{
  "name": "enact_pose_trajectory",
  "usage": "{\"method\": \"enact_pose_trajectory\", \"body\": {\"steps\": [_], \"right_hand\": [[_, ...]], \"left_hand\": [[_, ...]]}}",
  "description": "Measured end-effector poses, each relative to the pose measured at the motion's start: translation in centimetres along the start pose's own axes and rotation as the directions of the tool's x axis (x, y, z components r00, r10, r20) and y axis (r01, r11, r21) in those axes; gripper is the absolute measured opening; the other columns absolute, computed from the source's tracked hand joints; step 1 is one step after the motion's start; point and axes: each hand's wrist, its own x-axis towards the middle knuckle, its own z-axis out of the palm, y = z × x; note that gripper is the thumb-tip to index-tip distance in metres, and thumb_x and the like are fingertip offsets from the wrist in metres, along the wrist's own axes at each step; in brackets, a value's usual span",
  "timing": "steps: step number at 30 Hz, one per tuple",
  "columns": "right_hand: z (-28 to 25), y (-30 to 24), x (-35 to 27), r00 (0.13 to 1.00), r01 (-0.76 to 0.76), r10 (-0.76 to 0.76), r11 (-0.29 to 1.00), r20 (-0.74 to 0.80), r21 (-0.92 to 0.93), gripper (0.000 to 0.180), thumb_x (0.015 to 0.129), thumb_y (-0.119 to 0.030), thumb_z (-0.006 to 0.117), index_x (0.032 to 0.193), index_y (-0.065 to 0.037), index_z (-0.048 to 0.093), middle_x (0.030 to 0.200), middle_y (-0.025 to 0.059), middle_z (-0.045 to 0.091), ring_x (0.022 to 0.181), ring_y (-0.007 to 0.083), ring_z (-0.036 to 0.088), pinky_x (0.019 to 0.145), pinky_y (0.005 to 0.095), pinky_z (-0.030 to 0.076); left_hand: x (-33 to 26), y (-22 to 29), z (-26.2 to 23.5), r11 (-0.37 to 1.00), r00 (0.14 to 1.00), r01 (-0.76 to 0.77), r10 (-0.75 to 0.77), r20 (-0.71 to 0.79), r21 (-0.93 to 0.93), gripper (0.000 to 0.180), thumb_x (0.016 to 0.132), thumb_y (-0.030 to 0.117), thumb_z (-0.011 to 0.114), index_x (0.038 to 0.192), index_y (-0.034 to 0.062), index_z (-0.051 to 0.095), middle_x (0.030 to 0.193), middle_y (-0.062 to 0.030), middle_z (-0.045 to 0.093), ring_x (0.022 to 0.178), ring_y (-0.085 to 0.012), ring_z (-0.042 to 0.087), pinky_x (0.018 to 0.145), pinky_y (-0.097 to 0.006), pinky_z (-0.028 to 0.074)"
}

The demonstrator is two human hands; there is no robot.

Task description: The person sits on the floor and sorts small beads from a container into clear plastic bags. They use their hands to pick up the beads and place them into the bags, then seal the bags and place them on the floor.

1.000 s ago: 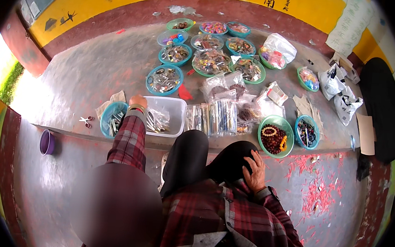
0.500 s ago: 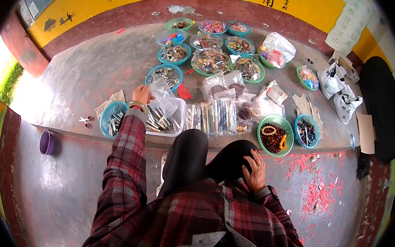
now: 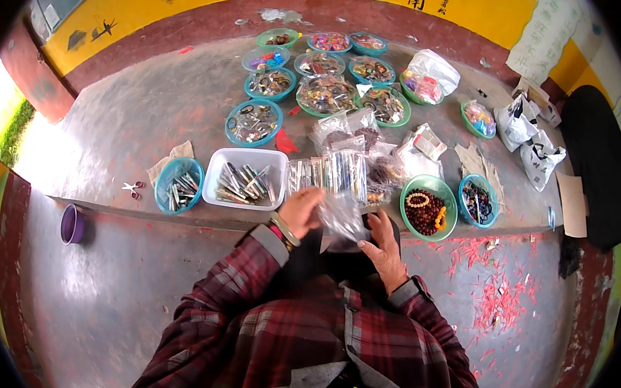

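A transparent plastic bag (image 3: 344, 217) hangs above my lap, somewhat blurred. My left hand (image 3: 302, 211) has its fingers closed on the bag's left side. At the bag's right edge, my right hand (image 3: 385, 249) is open, its thumb and fingers spread apart. Just beyond my left hand stands a white plastic tub (image 3: 214, 161) with several pens (image 3: 244, 185) lying loose in it. Beside it, to the right, bagged pens (image 3: 338, 173) lie in a row. A blue bowl (image 3: 194, 203) at the left also holds pens.
Right of the bagged pens are a green bowl (image 3: 451, 218) of bead bracelets and a blue bowl (image 3: 497, 209) of dark strands. Farther back stand several bowls of small bagged goods. Scissors (image 3: 133, 189) lie left, above a purple bucket (image 3: 72, 224). White bags (image 3: 541, 159) sit right.
My left hand has moved right from over the white tub to above my lap, bringing the plastic bag along. My right hand has risen from my knee to the bag's right edge.
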Motion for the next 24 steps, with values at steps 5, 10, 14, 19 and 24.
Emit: {"method": "enact_pose_trajectory", "body": {"steps": [5,10,14,19,24], "right_hand": [[-0.5,2.5,-1.0,0.871,-0.472,0.395,0.836,0.291,0.279,0.042,0.075,-0.008,0.066,0.114,0.0,0.052,0.1,0.0053,0.059,0.086,0.0114,0.056,0.082,0.0272,0.044],[0.4,2.9,-3.2,0.884,-0.466,0.416,0.803,0.212,0.37,0.022,0.079,0.0,0.052,0.1,0.001,0.058,0.082,0.0055,0.062,0.073,0.0131,0.06,0.07,0.0274,0.049],[0.5,2.3,-3.7,0.907,-0.406,0.404,0.759,0.122,0.509,0.022,0.076,0.002,0.048,0.096,0.001,0.058,0.079,0.0119,0.062,0.07,0.0196,0.061,0.064,0.031,0.051],[0.0,1.6,-5.0,0.936,-0.329,0.343,0.771,0.079,0.545,0.019,0.077,0.001,0.047,0.092,0.001,0.059,0.079,0.0118,0.063,0.07,0.0193,0.061,0.062,0.0307,0.051],[0.4,-0.7,-6.2,0.927,-0.342,0.368,0.761,0.068,0.551,0.021,0.076,0.005,0.047,0.094,0.002,0.058,0.08,0.012,0.063,0.07,0.0197,0.061,0.064,0.0323,0.051]], "left_hand": [[-1.5,-4.5,1.6,0.998,0.997,0.06,-0.061,0.044,0.014,0.021,0.088,0.027,0.054,0.079,0.0084,0.054,0.065,-0.0019,0.056,0.047,-0.0087,0.051,0.036,-0.02,0.03],[-2.1,-5.1,-1.5,0.994,0.988,0.073,-0.062,-0.141,0.078,0.023,0.088,0.028,0.053,0.077,0.0086,0.05,0.07,-0.0057,0.058,0.055,-0.0126,0.055,0.044,-0.022,0.038],[-2.8,-4.9,-2.0,0.997,0.988,0.031,-0.02,-0.155,0.069,0.023,0.088,0.028,0.053,0.076,0.0085,0.05,0.071,-0.0059,0.058,0.059,-0.0126,0.056,0.05,-0.023,0.041],[-3.7,-4.6,-1.9,0.999,0.988,-0.026,0.03,-0.151,0.031,0.022,0.088,0.025,0.052,0.075,0.0073,0.049,0.071,-0.0066,0.059,0.06,-0.0131,0.056,0.051,-0.023,0.042],[-5.2,-4.4,-2.2,0.995,0.983,-0.021,0.038,-0.178,0.101,0.02,0.089,0.023,0.05,0.082,0.0047,0.051,0.073,-0.0074,0.059,0.06,-0.0131,0.056,0.052,-0.022,0.043]]}}
